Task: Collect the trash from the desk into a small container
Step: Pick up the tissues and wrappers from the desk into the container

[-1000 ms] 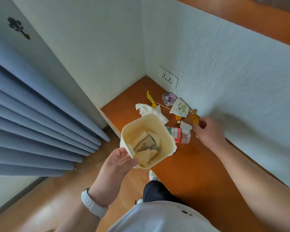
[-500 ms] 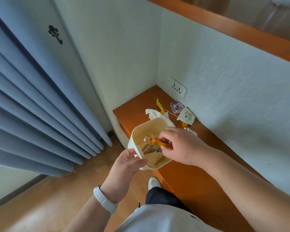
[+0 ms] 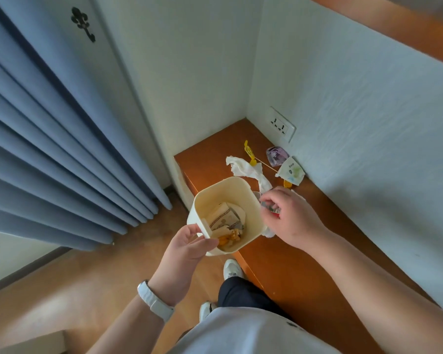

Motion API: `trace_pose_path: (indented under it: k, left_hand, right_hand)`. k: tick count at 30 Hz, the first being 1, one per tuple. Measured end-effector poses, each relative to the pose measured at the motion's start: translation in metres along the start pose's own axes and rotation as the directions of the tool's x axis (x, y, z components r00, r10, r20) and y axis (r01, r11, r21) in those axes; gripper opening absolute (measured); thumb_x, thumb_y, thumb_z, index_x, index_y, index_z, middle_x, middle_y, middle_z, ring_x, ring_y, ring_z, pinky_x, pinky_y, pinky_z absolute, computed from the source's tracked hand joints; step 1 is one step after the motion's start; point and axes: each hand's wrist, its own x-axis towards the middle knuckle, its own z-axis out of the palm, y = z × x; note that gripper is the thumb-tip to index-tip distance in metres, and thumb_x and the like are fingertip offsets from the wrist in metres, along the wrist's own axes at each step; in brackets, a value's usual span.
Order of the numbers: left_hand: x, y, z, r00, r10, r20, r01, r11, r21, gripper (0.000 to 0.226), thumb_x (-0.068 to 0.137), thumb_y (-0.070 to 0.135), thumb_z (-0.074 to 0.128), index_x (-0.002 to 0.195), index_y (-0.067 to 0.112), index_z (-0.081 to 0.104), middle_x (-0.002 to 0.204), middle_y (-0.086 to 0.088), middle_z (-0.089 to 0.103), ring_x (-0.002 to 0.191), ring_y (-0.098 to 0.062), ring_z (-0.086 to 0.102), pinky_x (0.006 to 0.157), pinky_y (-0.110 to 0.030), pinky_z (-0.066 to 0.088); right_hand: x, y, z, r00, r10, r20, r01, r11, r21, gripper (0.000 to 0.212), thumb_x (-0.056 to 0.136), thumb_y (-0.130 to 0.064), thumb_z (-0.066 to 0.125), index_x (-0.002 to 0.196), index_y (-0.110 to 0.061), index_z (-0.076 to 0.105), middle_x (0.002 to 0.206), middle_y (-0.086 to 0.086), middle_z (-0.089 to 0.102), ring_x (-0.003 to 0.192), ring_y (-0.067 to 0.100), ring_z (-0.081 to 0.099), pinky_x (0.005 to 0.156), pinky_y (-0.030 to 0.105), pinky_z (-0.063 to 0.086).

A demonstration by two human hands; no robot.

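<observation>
1. At the centre of the frame, the left hand (image 3: 187,245) pinches the cream container (image 3: 223,190) by its rim flap, holding it beside the desk (image 3: 304,264).
2. Just right of it, the right hand (image 3: 289,218) closes its fingertips on a red-and-clear wrapper (image 3: 275,210); grip it fully before lifting.
3. Best keep the container close under.
4. The tissue (image 3: 246,168) and packets (image 3: 292,171) remain, upper right of centre.

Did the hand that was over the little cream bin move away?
Yes. The right hand has left the small cream plastic bin opening and gone back toward the orange wooden desk beside it, closing on a wrapper.
</observation>
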Motion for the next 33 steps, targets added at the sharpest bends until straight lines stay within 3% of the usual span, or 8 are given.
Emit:
trace_pose_path:
  k: [3,8,12,17,20,26,29,33]
  left_hand:
    - [0.003,-0.003,-0.005,0.999,-0.022,-0.029,0.022,1.0,-0.005,0.036,0.088,-0.004,0.069,0.121,-0.001,0.056,0.106,-0.011,0.08,0.103,-0.03,0.075,0.099,-0.047,0.055]
    - [0.009,-0.006,-0.012,0.996,-0.057,-0.063,0.057,0.998,-0.015,0.04,0.086,-0.002,0.072,0.123,0.0,0.056,0.111,-0.014,0.078,0.107,-0.032,0.073,0.1,-0.048,0.054]
    - [0.013,-0.007,-0.014,0.996,-0.067,-0.059,0.066,0.998,-0.019,0.056,0.073,0.008,0.083,0.121,-0.001,0.056,0.106,-0.011,0.079,0.104,-0.03,0.074,0.095,-0.043,0.056]
    - [0.019,-0.007,-0.011,0.995,-0.076,-0.061,0.075,0.997,-0.016,0.057,0.072,0.012,0.076,0.123,-0.001,0.056,0.109,-0.012,0.078,0.105,-0.029,0.074,0.093,-0.04,0.056]
    - [0.022,-0.006,-0.01,0.995,-0.082,-0.06,0.081,0.997,-0.015,0.059,0.074,0.012,0.084,0.124,0.0,0.056,0.11,-0.011,0.078,0.105,-0.029,0.074,0.093,-0.04,0.057]
    - [0.022,-0.003,-0.01,0.996,-0.076,-0.052,0.076,0.997,0.008,0.054,0.076,0.006,0.08,0.124,-0.001,0.056,0.11,-0.013,0.078,0.107,-0.031,0.073,0.101,-0.047,0.054]
    - [0.021,-0.002,-0.014,0.996,-0.07,-0.053,0.071,0.997,0.025,0.041,0.085,-0.001,0.071,0.123,-0.002,0.056,0.111,-0.014,0.078,0.107,-0.032,0.073,0.1,-0.047,0.054]
    - [0.018,-0.002,-0.021,0.997,-0.058,-0.045,0.06,0.997,0.045,0.038,0.088,-0.003,0.068,0.124,-0.002,0.056,0.114,-0.016,0.077,0.109,-0.033,0.073,0.1,-0.049,0.054]
  right_hand:
    - [-0.007,0.035,0.022,0.977,0.178,0.12,-0.174,0.984,-0.047,0.029,0.094,-0.037,0.057,0.119,-0.023,0.057,0.117,-0.008,0.057,0.1,0.011,0.06,0.075,0.028,0.058]
    - [-0.022,0.072,0.064,0.949,0.228,0.219,-0.188,0.964,-0.189,0.044,0.093,-0.04,0.057,0.135,-0.028,0.05,0.137,-0.008,0.051,0.115,0.015,0.057,0.079,0.029,0.056]
    - [-0.024,0.088,0.09,0.95,0.225,0.216,-0.168,0.953,-0.252,0.048,0.092,-0.039,0.056,0.138,-0.029,0.045,0.135,-0.007,0.052,0.111,0.015,0.058,0.075,0.023,0.054]
    - [-0.023,0.1,0.108,0.94,0.243,0.239,-0.155,0.93,-0.334,0.039,0.095,-0.035,0.054,0.132,-0.025,0.048,0.127,-0.005,0.053,0.109,0.013,0.054,0.076,0.02,0.052]
    - [-0.018,0.104,0.109,0.938,0.267,0.223,-0.192,0.932,-0.308,0.034,0.096,-0.03,0.055,0.129,-0.024,0.053,0.123,-0.005,0.057,0.107,0.013,0.057,0.077,0.021,0.051]
    - [-0.014,0.095,0.104,0.923,0.314,0.222,-0.246,0.926,-0.286,0.012,0.097,-0.029,0.055,0.108,-0.025,0.06,0.104,-0.01,0.064,0.088,0.01,0.064,0.069,0.017,0.05]
    - [-0.011,0.082,0.088,0.933,0.325,0.152,-0.29,0.933,-0.214,0.003,0.096,-0.03,0.057,0.096,-0.027,0.056,0.097,-0.01,0.062,0.079,0.009,0.06,0.065,0.018,0.05]
    - [-0.003,0.052,0.056,0.961,0.277,-0.009,-0.278,0.96,-0.043,0.014,0.093,-0.026,0.063,0.105,-0.019,0.059,0.102,-0.006,0.061,0.088,0.011,0.061,0.066,0.027,0.058]
